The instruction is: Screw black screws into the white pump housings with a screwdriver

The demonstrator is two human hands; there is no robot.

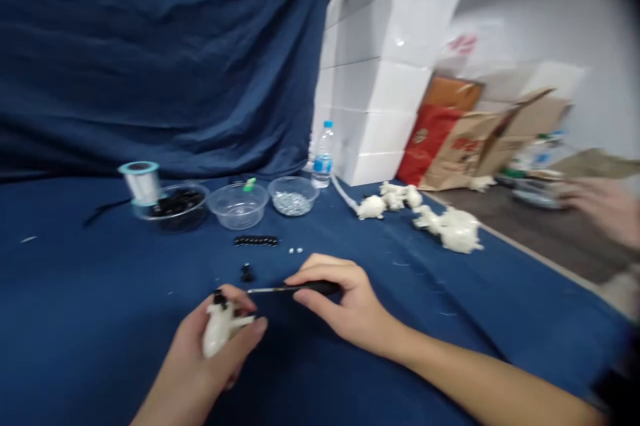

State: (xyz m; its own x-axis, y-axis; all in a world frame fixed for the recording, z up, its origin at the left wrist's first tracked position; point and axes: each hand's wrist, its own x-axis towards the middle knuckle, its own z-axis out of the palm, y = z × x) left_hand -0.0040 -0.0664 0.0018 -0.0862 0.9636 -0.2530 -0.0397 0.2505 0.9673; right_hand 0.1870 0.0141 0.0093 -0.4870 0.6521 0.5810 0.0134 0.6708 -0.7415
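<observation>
My left hand (210,346) is closed around a small white plastic part (219,329) with a black piece at its top; fingers hide some of it. In my right hand (345,299) a screwdriver (320,287) is gripped by its black handle, its thin shaft pointing left. The shaft's tip lies close to the fingers of my left hand; I cannot tell whether it touches the part. Just beyond, a small black piece (247,273) lies on the blue cloth (150,293). Behind it are a black ridged strip (256,241) and two tiny white bits (295,251).
At the back stand a tub of black parts (193,219), a clear tub (237,213), a tub of small metal pieces (293,203) and a water bottle (323,156). White plastic pieces (457,231) lie to the right. Another person's hand (607,209) shows at the right edge.
</observation>
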